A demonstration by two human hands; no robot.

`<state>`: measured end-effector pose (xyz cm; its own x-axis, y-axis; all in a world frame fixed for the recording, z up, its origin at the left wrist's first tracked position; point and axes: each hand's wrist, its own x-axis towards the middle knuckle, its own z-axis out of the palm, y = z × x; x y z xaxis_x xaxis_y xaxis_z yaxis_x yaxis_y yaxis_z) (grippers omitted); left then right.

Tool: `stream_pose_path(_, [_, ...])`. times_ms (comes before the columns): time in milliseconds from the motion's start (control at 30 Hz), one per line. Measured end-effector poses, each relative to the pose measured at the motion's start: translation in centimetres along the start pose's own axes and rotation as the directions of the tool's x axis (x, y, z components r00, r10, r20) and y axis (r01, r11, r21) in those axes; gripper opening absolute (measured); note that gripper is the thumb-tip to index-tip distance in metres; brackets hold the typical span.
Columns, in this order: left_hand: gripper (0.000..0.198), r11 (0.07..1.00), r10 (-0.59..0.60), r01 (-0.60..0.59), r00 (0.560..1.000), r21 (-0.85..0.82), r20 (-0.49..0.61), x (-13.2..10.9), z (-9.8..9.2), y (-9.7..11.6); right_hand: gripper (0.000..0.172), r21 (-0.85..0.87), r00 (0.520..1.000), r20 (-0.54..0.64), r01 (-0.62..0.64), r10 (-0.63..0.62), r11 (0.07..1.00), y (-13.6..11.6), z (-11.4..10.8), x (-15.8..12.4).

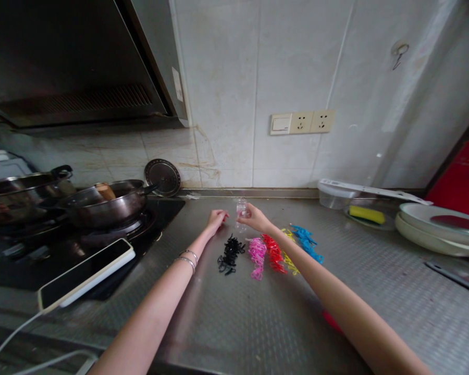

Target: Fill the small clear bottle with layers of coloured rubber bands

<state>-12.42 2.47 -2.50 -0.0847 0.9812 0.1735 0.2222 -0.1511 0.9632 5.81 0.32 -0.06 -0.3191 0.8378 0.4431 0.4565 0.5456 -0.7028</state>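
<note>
Nearest, a cabled phone (pixel 86 272) lies on the left, overlapping the edge of the black stove (pixel 15 271), and a red object (pixel 331 321) shows partly beneath the right forearm. Beyond, on the metal worktop (pixel 226 323), five small heaps lie side by side: black (pixel 230 252), pink (pixel 257 255), red (pixel 272 251), yellow (pixel 292 264) and blue (pixel 307 242). Just past them are the hands. The right hand (pixel 254 217) pinches a small clear container (pixel 241 209), held upright; whether its base touches the worktop I cannot tell. The left hand (pixel 218 216), loosely curled, is just beside it, apart; whether anything is inside its fingers is unclear. Farther back, a dark round disc (pixel 162 177) leans against the tiled wall (pixel 226 104), under a socket panel (pixel 302 122) to the right.
</note>
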Motion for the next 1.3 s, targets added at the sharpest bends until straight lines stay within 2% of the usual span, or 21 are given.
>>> stream_pose_path(567, [0.026,1.000,0.023,-0.023,0.999,0.004,0.046,0.6,0.0,-0.9,0.040,-0.016,1.000,0.005,0.003,-0.003,1.000,-0.3,0.8,-0.3])
stream_pose_path(733, [0.025,0.997,-0.019,0.025,0.997,-0.076,0.079,0.2,-0.1,0.1,0.039,-0.029,0.998,0.064,0.030,-0.029,0.999,-0.3,0.6,-0.1])
stream_pose_path(833, [0.024,0.999,-0.050,0.048,0.985,0.011,0.164,-0.2,-0.6,1.1,0.040,-0.041,0.997,0.078,0.017,-0.014,0.999,-0.2,0.6,-0.1])
stream_pose_path(967, [0.019,0.955,-0.034,-0.060,0.950,0.289,0.310,-1.3,-2.1,2.8,0.042,-0.069,0.997,0.080,0.005,0.001,0.998,-0.1,0.6,0.0])
stream_pose_path(1133, [0.018,0.895,0.006,-0.243,0.846,0.374,0.534,-4.4,-3.6,4.4,0.039,-0.099,0.997,0.079,0.014,-0.006,0.995,-0.3,0.4,-0.2])
stream_pose_path(1300, [0.027,0.839,0.084,-0.350,0.840,0.416,0.536,-7.0,-3.1,4.8,0.037,-0.084,0.996,0.083,0.023,-0.016,0.996,-0.7,0.2,-0.4])
